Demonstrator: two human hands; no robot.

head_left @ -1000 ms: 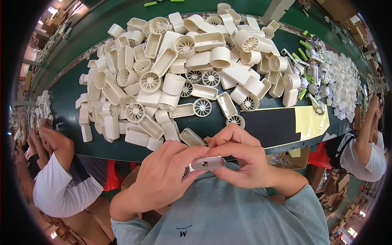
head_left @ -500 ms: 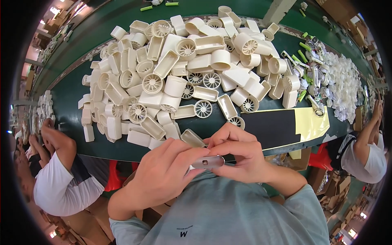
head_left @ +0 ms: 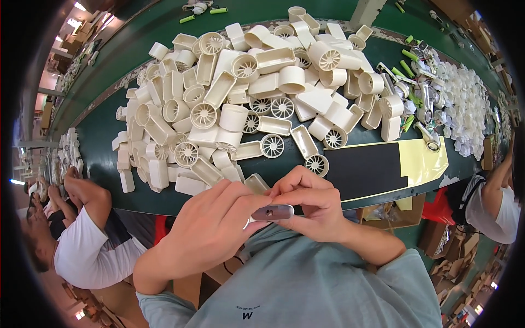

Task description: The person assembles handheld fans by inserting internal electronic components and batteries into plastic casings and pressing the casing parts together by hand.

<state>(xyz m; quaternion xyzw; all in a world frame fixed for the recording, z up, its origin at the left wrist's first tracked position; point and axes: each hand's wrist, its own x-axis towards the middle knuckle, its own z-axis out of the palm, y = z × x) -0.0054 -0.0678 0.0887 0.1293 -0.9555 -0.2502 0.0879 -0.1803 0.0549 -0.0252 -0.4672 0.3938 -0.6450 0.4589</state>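
Close in front of my chest, both hands are closed on one small silver-grey casing (head_left: 280,212) with rounded ends and a small square hole in its end face. My left hand (head_left: 210,224) grips its left side, fingers bent over the top. On the other side, my right hand (head_left: 314,208) pinches it between thumb and bent fingers. The fingertips meet above the casing and hide most of it. Just beyond my hands lies a big heap of cream plastic fan housings (head_left: 234,116), each with a round spoked end and an oblong handle.
A black sheet (head_left: 363,172) lies on yellow glossy paper (head_left: 421,164) at the bench's right front. Behind it are green cylindrical batteries (head_left: 406,68), silver fan parts and many translucent white pieces (head_left: 465,109). Co-workers sit left and right, a white sleeve (head_left: 90,240) nearest. A post (head_left: 366,13) rises behind.
My hands and the casing have shifted slightly left in the picture, still held together. The view has tilted a little; the heap looks the same.
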